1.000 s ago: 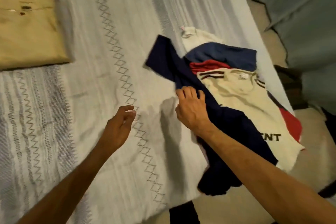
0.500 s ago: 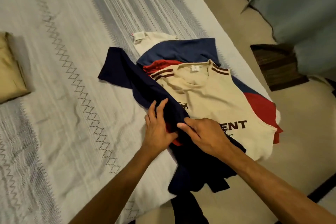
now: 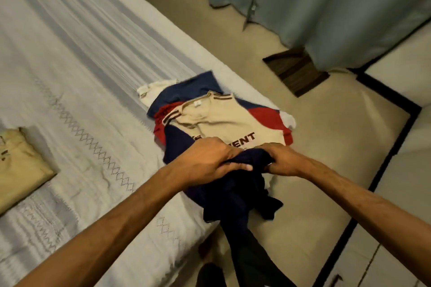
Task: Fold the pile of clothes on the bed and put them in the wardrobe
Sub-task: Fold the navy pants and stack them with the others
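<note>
Clothes pile (image 3: 224, 121) right of folded trousers (image 3: 21, 165)

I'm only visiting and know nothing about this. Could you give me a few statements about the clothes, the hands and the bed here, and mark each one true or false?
1. Both hands, left hand and right hand, grip the dark navy garment. True.
2. The cream T-shirt with black lettering lies on the floor. False: it lies on top of the pile at the edge of the white patterned bedspread.
3. A folded tan garment lies on the bed, apart from the pile. True.
4. The navy garment is neatly folded. False: it is bunched, and part hangs over the bed's edge.
</note>
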`<move>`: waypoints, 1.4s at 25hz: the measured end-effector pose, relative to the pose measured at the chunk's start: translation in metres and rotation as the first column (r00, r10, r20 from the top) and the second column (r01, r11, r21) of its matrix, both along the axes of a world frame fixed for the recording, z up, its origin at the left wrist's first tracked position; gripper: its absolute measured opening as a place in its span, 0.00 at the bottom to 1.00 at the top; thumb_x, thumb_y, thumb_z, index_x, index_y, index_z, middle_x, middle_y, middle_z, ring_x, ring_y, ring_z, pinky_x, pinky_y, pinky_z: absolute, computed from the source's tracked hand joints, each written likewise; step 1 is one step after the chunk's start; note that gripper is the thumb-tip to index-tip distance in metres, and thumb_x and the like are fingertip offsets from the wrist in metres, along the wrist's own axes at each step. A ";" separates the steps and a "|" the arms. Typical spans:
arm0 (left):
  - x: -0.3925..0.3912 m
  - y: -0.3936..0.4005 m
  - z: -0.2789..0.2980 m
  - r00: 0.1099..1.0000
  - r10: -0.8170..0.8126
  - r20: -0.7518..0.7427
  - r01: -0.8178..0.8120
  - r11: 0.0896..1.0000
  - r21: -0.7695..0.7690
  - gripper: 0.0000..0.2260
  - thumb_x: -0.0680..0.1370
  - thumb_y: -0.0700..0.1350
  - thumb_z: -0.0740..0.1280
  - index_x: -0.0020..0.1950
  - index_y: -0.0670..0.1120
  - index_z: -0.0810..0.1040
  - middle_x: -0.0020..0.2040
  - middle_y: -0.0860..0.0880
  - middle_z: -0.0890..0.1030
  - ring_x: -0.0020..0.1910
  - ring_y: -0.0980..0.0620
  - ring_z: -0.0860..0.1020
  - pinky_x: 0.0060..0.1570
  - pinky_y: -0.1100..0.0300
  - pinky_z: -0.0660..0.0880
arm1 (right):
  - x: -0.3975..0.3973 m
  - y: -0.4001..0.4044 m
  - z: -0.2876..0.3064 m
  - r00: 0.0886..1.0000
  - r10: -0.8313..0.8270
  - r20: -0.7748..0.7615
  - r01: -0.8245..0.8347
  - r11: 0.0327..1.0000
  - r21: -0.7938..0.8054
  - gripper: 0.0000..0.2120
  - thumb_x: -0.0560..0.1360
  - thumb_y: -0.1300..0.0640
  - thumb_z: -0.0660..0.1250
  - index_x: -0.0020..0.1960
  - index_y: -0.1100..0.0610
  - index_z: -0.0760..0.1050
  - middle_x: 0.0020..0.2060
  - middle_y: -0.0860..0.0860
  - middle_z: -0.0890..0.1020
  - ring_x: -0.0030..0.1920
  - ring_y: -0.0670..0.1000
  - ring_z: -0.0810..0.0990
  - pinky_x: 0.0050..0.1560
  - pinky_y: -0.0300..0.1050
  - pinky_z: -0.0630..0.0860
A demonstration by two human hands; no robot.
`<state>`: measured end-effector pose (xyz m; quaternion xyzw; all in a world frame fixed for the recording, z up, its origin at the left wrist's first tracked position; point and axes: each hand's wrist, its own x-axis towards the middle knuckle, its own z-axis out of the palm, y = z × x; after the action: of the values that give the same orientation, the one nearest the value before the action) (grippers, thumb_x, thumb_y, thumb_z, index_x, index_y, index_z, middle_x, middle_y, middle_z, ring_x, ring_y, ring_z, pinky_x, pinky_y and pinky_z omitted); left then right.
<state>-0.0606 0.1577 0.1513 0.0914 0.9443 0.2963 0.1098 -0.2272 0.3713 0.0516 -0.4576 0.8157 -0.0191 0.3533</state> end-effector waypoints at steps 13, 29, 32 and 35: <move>0.011 0.041 0.251 0.919 0.213 -0.332 -0.119 0.953 0.280 0.11 0.80 0.52 0.72 0.60 0.52 0.87 0.49 0.54 0.88 0.45 0.63 0.82 0.48 0.53 0.82 | 0.013 0.225 0.298 0.614 -0.784 -0.092 0.447 0.442 -0.778 0.08 0.80 0.49 0.68 0.48 0.52 0.82 0.36 0.50 0.83 0.38 0.51 0.82 0.43 0.50 0.78; -0.112 0.285 0.296 0.912 -0.384 -0.144 0.407 0.890 0.207 0.31 0.72 0.55 0.81 0.72 0.51 0.76 0.66 0.55 0.82 0.66 0.58 0.80 0.68 0.58 0.75 | 0.041 0.269 0.441 0.852 -0.472 -0.226 0.137 0.618 -0.774 0.16 0.85 0.50 0.65 0.44 0.61 0.76 0.35 0.54 0.77 0.36 0.47 0.74 0.42 0.47 0.73; -0.132 0.334 0.298 0.915 -0.384 -0.122 0.402 0.888 0.224 0.19 0.79 0.58 0.74 0.54 0.41 0.83 0.45 0.45 0.86 0.44 0.45 0.86 0.45 0.47 0.82 | 0.026 0.311 0.438 0.765 -0.644 -0.005 0.271 0.328 -0.905 0.14 0.83 0.44 0.66 0.53 0.55 0.76 0.41 0.47 0.81 0.42 0.46 0.80 0.49 0.46 0.78; -0.149 0.341 0.302 0.963 -0.214 -0.165 0.265 0.868 0.420 0.21 0.81 0.59 0.71 0.55 0.40 0.83 0.46 0.43 0.87 0.47 0.44 0.87 0.47 0.47 0.83 | 0.028 0.395 0.379 0.652 -0.702 0.286 0.628 0.289 -0.723 0.25 0.75 0.29 0.66 0.61 0.45 0.74 0.54 0.43 0.83 0.57 0.44 0.82 0.64 0.50 0.76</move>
<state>-0.2092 0.4983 0.4534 0.2467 0.8393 0.4796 0.0688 -0.1989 0.7663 0.4301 -0.1805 0.8509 -0.4915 0.0440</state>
